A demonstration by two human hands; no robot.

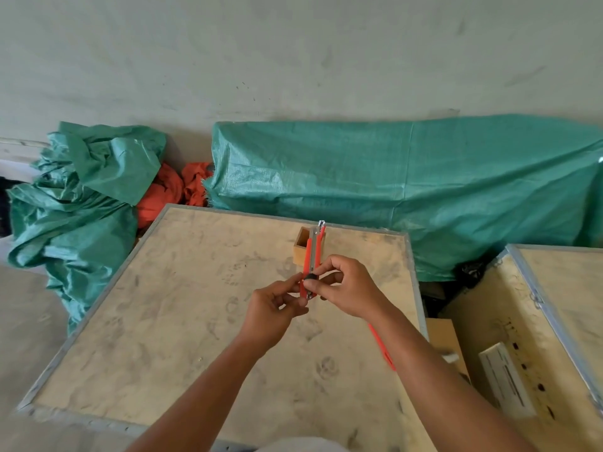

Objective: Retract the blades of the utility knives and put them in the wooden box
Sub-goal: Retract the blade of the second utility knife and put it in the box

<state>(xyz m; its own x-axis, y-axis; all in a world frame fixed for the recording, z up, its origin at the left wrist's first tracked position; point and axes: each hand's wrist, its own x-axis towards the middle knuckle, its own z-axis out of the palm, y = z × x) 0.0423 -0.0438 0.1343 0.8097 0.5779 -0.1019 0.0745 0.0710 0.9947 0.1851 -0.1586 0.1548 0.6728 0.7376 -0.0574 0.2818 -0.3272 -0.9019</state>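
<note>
Orange utility knife (312, 256) pinched by left hand (273, 311) and right hand (346, 288) fingers, wooden box (301, 247) behind

I note orange plastic utility knife (312, 256), black slider, silver blade. Small box (299, 247) in tan wood. Crate top (182, 295) pale beige, smudged grey. Woven tarpaulin (408, 177) green; crumpled cloth (169, 190) orange.

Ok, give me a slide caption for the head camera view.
Both hands hold an orange utility knife before the wooden box.
</note>
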